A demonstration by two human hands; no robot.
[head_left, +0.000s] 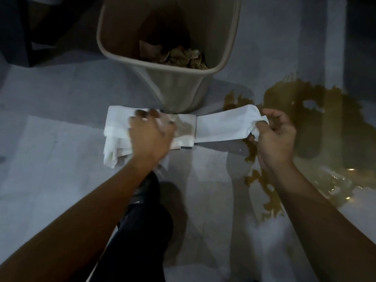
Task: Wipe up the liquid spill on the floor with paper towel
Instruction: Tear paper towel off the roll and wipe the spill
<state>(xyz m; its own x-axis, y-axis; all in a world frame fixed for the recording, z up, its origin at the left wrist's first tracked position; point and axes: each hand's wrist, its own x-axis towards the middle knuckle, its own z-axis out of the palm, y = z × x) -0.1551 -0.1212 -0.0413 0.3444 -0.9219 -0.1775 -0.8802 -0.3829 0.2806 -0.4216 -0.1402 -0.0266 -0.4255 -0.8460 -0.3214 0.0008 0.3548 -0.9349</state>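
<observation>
A brown liquid spill (317,123) spreads over the pale floor at the right, with smaller streaks (266,192) trailing toward me. My left hand (151,133) grips a folded stack of white paper towels (117,127), partly stained brown near its middle. One clean white sheet (221,125) stretches from the stack to the right. My right hand (274,133) pinches the far end of that sheet, just above the spill's left edge. Both hands hover over the floor in front of the bin.
A beige waste bin (173,86) stands just behind the towels, holding crumpled brown-soaked paper (183,55). My dark-trousered leg and shoe (142,220) are below my left hand. A dark object (16,33) sits at the upper left. The floor is glossy.
</observation>
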